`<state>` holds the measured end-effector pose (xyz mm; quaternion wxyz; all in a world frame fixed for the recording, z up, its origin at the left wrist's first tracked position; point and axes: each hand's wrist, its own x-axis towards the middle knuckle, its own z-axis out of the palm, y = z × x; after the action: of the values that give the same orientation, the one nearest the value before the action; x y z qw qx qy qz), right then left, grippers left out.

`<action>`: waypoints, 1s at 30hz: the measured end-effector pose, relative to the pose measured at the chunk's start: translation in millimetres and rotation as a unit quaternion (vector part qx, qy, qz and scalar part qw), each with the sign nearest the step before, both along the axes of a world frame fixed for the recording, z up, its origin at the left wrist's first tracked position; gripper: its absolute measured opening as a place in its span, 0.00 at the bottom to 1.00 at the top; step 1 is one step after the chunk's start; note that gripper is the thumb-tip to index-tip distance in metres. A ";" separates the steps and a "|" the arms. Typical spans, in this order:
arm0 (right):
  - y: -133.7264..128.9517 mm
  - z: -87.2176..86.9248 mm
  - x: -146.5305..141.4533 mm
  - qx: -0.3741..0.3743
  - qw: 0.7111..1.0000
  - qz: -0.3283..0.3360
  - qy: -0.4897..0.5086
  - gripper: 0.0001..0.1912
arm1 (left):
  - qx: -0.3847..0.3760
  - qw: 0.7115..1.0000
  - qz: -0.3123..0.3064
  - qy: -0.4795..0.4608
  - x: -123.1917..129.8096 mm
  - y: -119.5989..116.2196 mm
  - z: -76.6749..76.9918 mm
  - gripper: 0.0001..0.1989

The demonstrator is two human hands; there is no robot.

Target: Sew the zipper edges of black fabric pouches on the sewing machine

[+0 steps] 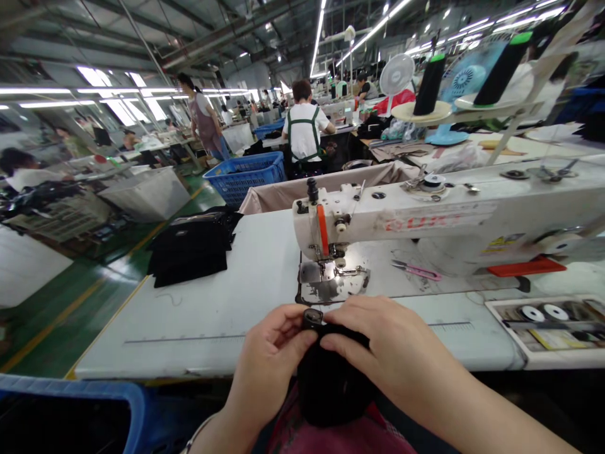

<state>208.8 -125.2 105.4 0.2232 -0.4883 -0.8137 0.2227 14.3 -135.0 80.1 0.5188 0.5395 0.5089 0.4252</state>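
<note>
My left hand (278, 343) and my right hand (366, 337) come together at the table's front edge, both gripping a piece of black fabric (331, 384). The fabric hangs down toward my lap, and its top edge is rolled or folded between my fingertips. A small dark loop (312, 317) shows at that edge by my left thumb and index finger; its exact kind is unclear. Just beyond my hands is the presser foot area of a white sewing machine (444, 214), apart from the fabric.
A stack of black fabric pieces (191, 246) lies on the left of the table (255, 265). Pink-handled thread snips (418, 271) rest under the machine arm. At right sits a bobbin tray (543, 362). Blue crates (246, 176) stand behind and at lower left. Co-workers sit beyond.
</note>
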 end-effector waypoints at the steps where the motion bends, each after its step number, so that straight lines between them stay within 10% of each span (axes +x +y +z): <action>1: 1.3 -0.8 -0.2 -0.008 1.000 0.005 0.008 0.05 | 0.000 1.000 0.003 0.001 -0.4 -0.2 0.1 0.10; 10: 10.5 6.7 4.3 -0.034 0.998 0.051 0.025 0.01 | -0.029 0.999 -0.015 0.002 -0.2 0.3 0.2 0.13; 30: -0.7 -9.6 -19.0 -0.098 0.967 -0.087 0.217 0.04 | 0.008 0.997 -0.032 0.074 0.9 -2.1 5.5 0.10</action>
<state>189.8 -125.9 95.8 0.3640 -0.5165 -0.6743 0.3822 15.2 -137.1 85.6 0.4887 0.5899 0.5247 0.3714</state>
